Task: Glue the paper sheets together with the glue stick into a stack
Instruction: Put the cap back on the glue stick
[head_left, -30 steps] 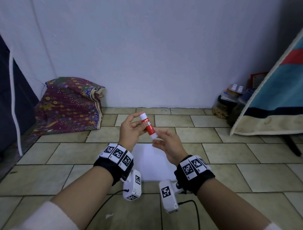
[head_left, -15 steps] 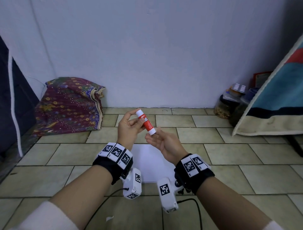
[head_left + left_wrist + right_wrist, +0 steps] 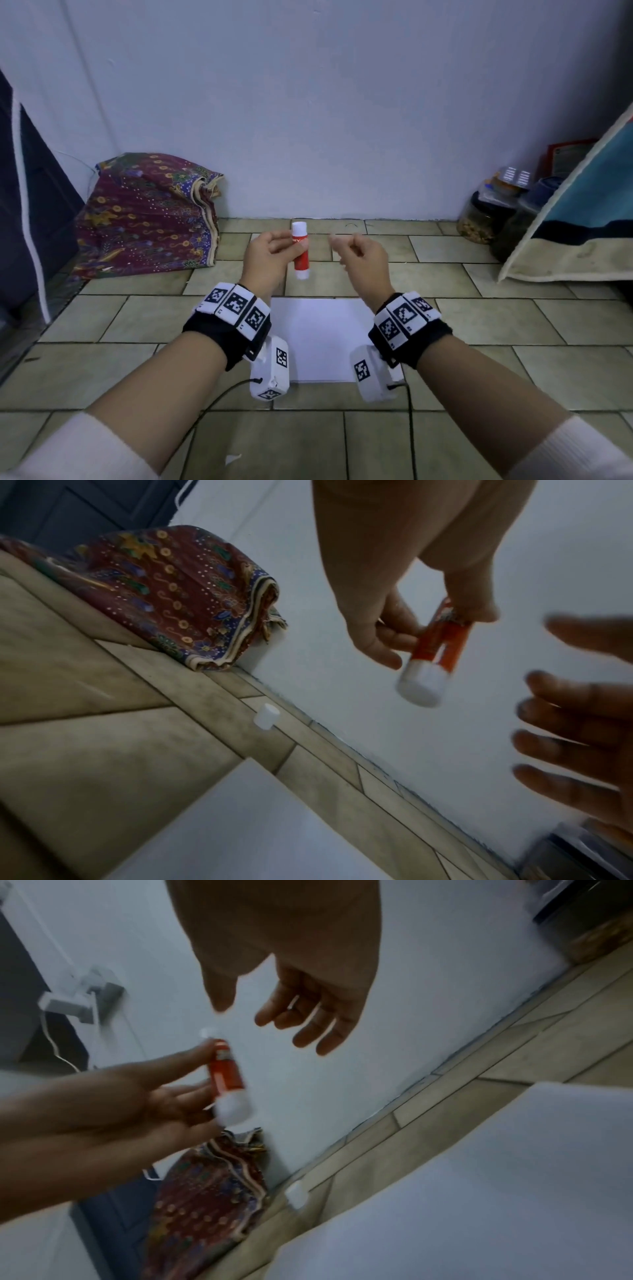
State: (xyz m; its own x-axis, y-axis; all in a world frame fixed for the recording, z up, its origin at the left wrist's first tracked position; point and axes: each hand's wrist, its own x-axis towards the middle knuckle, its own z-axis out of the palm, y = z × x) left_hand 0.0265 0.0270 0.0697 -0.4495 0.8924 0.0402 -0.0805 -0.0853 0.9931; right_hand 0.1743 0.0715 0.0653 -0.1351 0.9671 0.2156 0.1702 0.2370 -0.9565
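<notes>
The left hand pinches the glue stick, now upright above the paper sheets; the right hand has let go and drawn aside, fingers loosely curled, empty.

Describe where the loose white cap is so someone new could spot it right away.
Start at the folded patterned cloth against the white wall. The small cap sits alone on the tiled floor near that wall, beyond the paper sheets. It is a stubby white cylinder, unlike the flat paper.

Tiled floor bearing white paper sheets, a small white cap, and folded patterned cloth.
</notes>
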